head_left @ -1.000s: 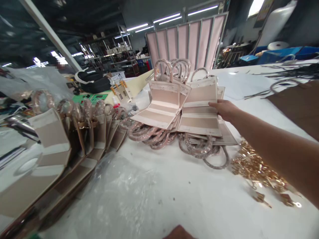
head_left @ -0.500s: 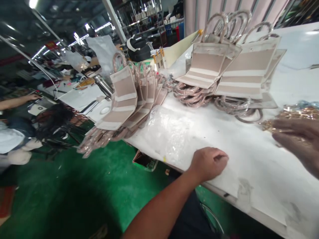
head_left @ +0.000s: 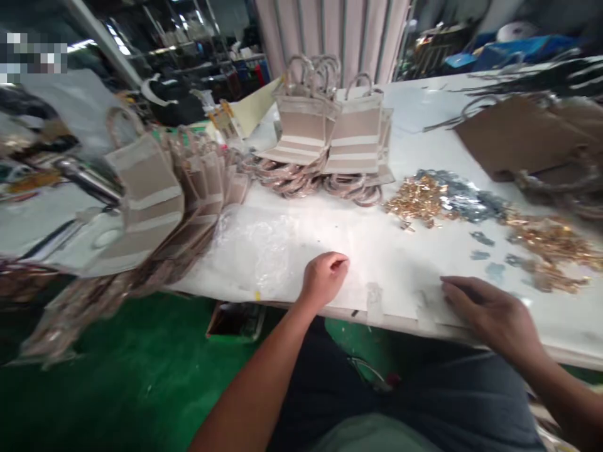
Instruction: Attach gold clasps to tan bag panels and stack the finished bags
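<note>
My left hand (head_left: 325, 277) rests on the white table (head_left: 400, 270) near its front edge, fingers curled closed; what they hold, if anything, is hidden. To the right, my right hand (head_left: 494, 314) is over the front part of the table, fingers loosely stretched out and nothing visible in them. Beyond it lie a pile of gold metal fittings (head_left: 419, 198), a heap of silver-grey metal pieces (head_left: 466, 198) and a second gold pile (head_left: 551, 242). A few loose grey pieces (head_left: 481, 238) lie between the piles and my right hand.
Beige striped bags (head_left: 353, 138) with plastic-wrapped handles stand stacked at the back. More striped bags (head_left: 151, 182) overhang the table's left edge. Clear plastic film (head_left: 259, 242) lies left of my left hand. Brown bags (head_left: 513, 138) lie at the far right. A box (head_left: 235, 320) sits below the table.
The view has swung right, bringing more fittings and the brown bags into sight. My right hand has come back from the gold pile towards the front edge. My left hand stays curled on the table.
</note>
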`<state>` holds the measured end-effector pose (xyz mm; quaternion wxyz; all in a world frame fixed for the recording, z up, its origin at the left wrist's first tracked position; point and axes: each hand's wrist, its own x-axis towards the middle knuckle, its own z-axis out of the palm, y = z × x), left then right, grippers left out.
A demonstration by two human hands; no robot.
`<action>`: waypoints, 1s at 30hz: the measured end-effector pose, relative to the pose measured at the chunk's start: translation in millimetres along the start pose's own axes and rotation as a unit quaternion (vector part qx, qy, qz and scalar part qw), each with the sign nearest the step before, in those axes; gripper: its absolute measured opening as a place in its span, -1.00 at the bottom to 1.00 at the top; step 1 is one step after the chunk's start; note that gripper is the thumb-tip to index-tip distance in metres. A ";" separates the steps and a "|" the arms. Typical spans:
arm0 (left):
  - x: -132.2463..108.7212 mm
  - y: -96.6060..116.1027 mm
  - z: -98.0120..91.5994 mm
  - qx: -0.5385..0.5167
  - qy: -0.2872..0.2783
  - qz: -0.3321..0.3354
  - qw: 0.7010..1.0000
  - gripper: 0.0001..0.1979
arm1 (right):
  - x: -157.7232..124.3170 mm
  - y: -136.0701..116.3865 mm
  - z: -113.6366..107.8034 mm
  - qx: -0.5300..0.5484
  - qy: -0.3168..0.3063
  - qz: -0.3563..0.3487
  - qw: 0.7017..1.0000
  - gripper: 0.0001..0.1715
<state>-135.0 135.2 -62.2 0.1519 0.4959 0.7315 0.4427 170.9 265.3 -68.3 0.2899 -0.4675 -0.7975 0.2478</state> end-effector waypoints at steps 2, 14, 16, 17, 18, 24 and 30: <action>5.6 -3.5 2.1 0.006 -0.002 -0.002 1.000 -0.85 | 2.6 -2.4 5.7 0.021 -0.026 -0.012 0.999 -0.71; 18.9 -10.1 7.4 0.045 -0.015 -0.006 0.999 -0.83 | 10.6 -10.2 12.3 0.031 -0.041 -0.097 0.994 -0.80; 18.9 -9.3 7.6 0.055 -0.013 -0.009 0.998 -0.83 | 10.9 -10.2 12.2 0.032 -0.042 -0.097 0.994 -0.79; 18.7 -8.6 7.7 0.059 -0.012 -0.012 0.998 -0.83 | 10.9 -10.4 12.1 0.031 -0.043 -0.097 0.994 -0.79; 18.5 -7.9 7.8 0.062 -0.012 -0.015 0.998 -0.83 | 10.9 -10.6 12.1 0.030 -0.044 -0.096 0.994 -0.78; 19.7 -7.0 8.6 0.054 -0.016 -0.022 0.998 -0.84 | 11.5 -7.9 14.1 0.002 -0.050 -0.092 0.995 -0.73; 10.0 0.9 3.5 0.044 -0.020 -0.016 0.999 -0.84 | 0.2 -14.1 10.5 0.024 0.000 -0.134 0.991 -0.67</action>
